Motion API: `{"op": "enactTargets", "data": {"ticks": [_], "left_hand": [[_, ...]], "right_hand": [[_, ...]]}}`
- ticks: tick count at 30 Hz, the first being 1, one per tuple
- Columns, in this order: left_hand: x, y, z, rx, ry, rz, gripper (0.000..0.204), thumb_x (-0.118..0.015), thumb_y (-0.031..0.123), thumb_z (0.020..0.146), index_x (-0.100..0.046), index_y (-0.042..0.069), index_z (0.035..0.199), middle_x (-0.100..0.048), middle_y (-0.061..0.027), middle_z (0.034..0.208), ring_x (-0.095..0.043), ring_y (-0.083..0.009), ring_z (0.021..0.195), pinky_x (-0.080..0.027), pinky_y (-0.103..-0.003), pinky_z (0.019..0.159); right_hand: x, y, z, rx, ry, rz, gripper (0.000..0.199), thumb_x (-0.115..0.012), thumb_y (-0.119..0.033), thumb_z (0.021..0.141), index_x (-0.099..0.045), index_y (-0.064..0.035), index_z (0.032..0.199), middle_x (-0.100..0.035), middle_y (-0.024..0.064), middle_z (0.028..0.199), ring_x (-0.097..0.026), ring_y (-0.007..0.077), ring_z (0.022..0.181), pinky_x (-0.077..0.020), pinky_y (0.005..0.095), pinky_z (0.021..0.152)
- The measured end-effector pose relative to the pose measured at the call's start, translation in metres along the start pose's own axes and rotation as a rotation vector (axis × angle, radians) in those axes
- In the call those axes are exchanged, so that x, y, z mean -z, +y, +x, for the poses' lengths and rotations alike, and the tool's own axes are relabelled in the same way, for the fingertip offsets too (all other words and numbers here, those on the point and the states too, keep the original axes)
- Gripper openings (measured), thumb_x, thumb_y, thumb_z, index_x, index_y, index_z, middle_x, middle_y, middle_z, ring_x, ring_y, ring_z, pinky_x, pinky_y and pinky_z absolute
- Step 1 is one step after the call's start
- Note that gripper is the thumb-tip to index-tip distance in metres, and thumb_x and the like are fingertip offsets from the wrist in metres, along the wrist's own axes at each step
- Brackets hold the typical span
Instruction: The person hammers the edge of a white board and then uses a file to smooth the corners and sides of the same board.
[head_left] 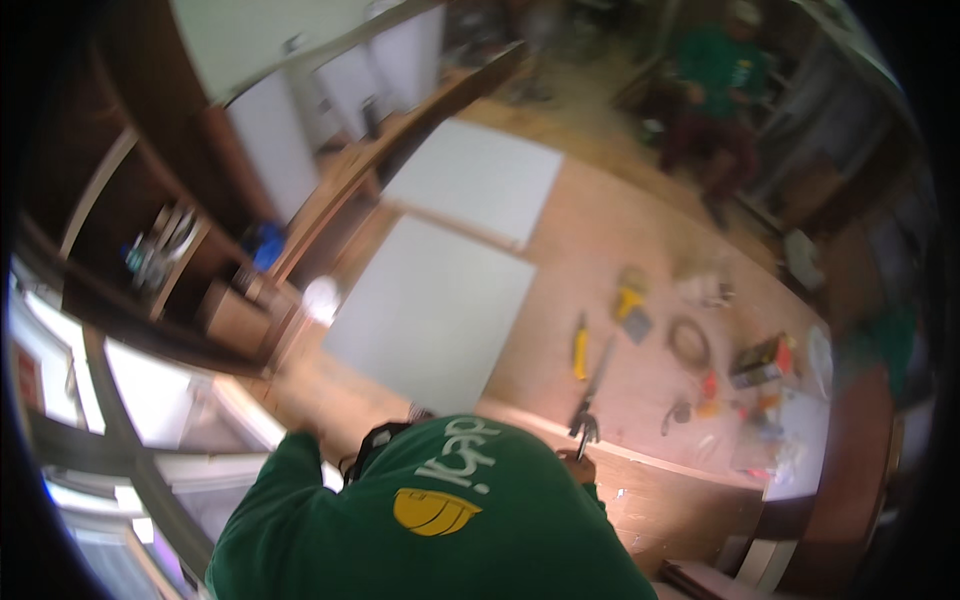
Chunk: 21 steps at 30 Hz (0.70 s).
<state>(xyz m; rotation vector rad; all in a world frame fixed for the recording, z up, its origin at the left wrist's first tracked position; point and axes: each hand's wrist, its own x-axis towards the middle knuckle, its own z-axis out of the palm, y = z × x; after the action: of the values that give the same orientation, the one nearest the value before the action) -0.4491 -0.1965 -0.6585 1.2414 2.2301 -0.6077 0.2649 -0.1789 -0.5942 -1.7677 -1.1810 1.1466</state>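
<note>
Grey boards lie flat on the big table (pixel 560 215), one near board (pixel 430 305) and one far board (pixel 478 180), side by side with a thin gap between them. So the laying out looks done, I think. I can't see anything stuck on top of them, so the work looks only part way along, and any fixing or cutting seems left. The right hand (pixel 577 466) is at the front edge of the table, right of the near board. Its fingers look curled around the end of a long dark tool (pixel 586 424), though the sleeve hides some of them. The tool points away over the table. The left hand (pixel 310 428) is down by the near left corner of the near board. It is too blurry, so I can't tell if its fingers are spread or pressed together. A yellow knife (pixel 580 348), a yellow scraper (pixel 631 308) and a brown ring (pixel 689 343) lie on the table, with no hand on them.
</note>
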Motion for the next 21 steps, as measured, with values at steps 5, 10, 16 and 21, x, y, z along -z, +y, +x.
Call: {"op": "enactTargets", "data": {"ticks": [5, 10, 16, 21], "left_hand": [[0.071, -0.102, 0.048, 0.235, 0.574, -0.105, 0.044, -0.044, 0.039, 0.104, -0.069, 0.005, 0.117, -0.069, -0.0244, 0.119, -0.063, -0.0398, 0.119, -0.048, -0.048, 0.103], [0.405, -0.071, 0.047, -0.119, 1.341, -0.57, 0.028, -0.056, 0.033, 0.102, -0.069, 0.015, 0.119, -0.074, -0.0108, 0.11, -0.071, -0.0306, 0.1, -0.056, -0.042, 0.086], [0.719, -0.082, 0.058, -0.619, 1.357, -0.369, 0.03, -0.049, 0.022, 0.104, -0.064, 0.008, 0.126, -0.07, -0.0214, 0.116, -0.065, -0.0396, 0.112, -0.052, -0.043, 0.094], [0.759, -0.058, 0.297, -0.224, 1.204, -0.065, 0.052, -0.058, 0.044, 0.098, -0.062, 0.003, 0.129, -0.068, -0.023, 0.119, -0.066, -0.0341, 0.111, -0.053, -0.047, 0.092]], "right_hand": [[-0.068, -0.078, 0.012, -0.15, -0.133, 0.19, 0.012, -0.065, -0.009, 0.086, -0.073, -0.0072, 0.093, -0.057, 0.0007, 0.063, -0.049, 0.0115, 0.046, -0.0379, 0.0276, 0.041], [-0.075, -0.125, 0.026, -0.369, 0.036, 0.168, 0.008, -0.068, -0.012, 0.089, -0.067, -0.0044, 0.09, -0.056, 0.0041, 0.063, -0.048, 0.0133, 0.043, -0.0389, 0.0302, 0.037], [-0.146, -0.167, 0.022, -0.473, 0.204, 0.252, 0.037, -0.065, -0.038, 0.095, -0.063, -0.0022, 0.087, -0.048, 0.002, 0.054, -0.043, 0.0144, 0.038, -0.0366, 0.0296, 0.036], [-0.247, -0.154, -0.006, -0.508, 0.379, 0.265, 0.051, -0.064, -0.048, 0.095, -0.063, -0.0013, 0.075, -0.05, 0.0037, 0.053, -0.046, 0.0164, 0.039, -0.0372, 0.0326, 0.039]]}}
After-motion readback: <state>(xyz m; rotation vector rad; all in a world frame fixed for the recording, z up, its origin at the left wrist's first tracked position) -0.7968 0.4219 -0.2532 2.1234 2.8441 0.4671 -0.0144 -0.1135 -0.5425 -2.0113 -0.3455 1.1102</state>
